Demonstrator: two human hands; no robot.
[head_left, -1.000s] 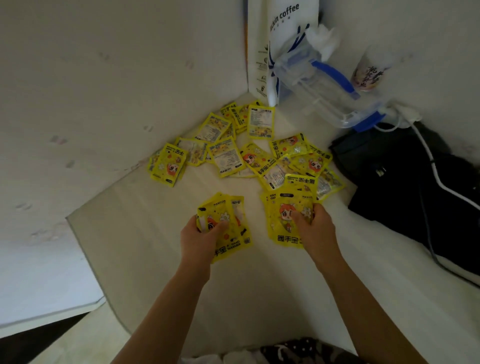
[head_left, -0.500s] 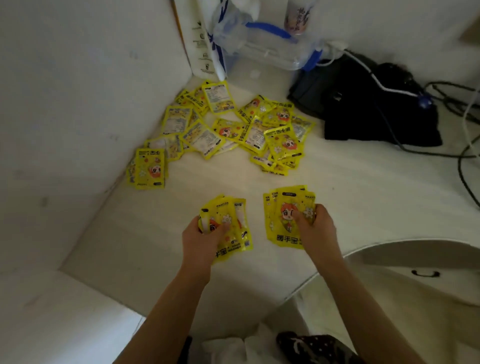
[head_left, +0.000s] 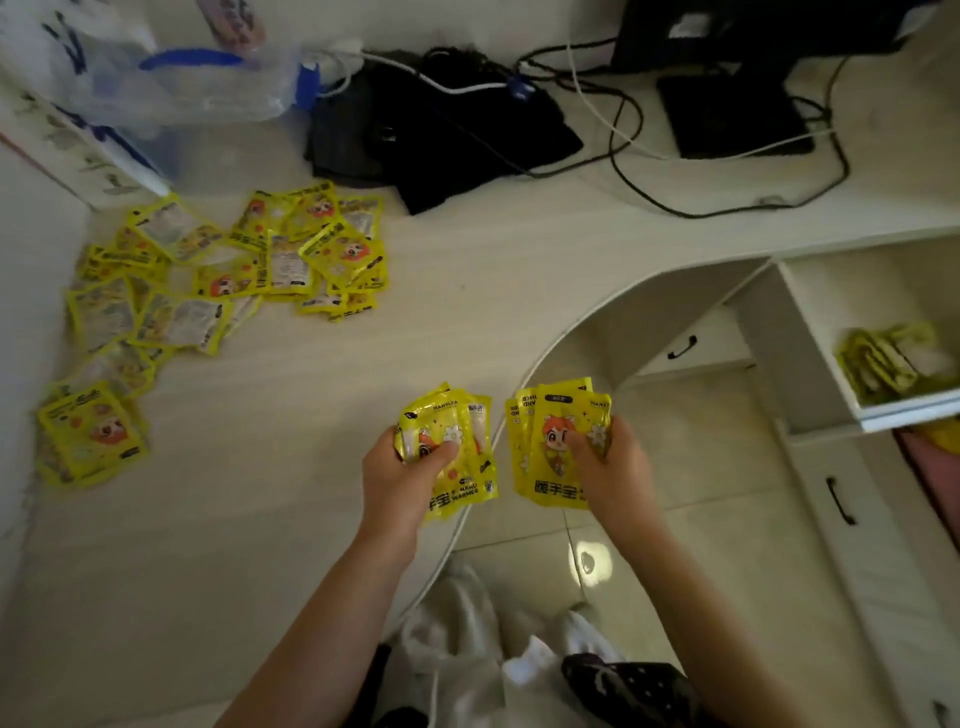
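My left hand (head_left: 402, 475) grips a small stack of yellow hand-warmer packets (head_left: 460, 441), thumb pressed on the top one. My right hand (head_left: 615, 467) holds a second fanned stack of the same packets (head_left: 550, 441), thumb on the cartoon face. Both stacks hover at the curved front edge of the white desk (head_left: 467, 291). Several more yellow packets (head_left: 228, 275) lie scattered over the desk's left side, with one small pile (head_left: 91, 431) nearest the left wall.
A clear plastic box with blue handles (head_left: 187, 88) and a black bag (head_left: 441, 135) sit at the desk's back. Cables (head_left: 623, 140) trail toward a black monitor base (head_left: 727, 114). An open white drawer (head_left: 831, 374) at right holds more packets (head_left: 883, 364). Tiled floor lies below.
The view has swung right: the scattered packets slid to the left and the drawer unit and floor came into sight. Both hands keep the same grip on their stacks.
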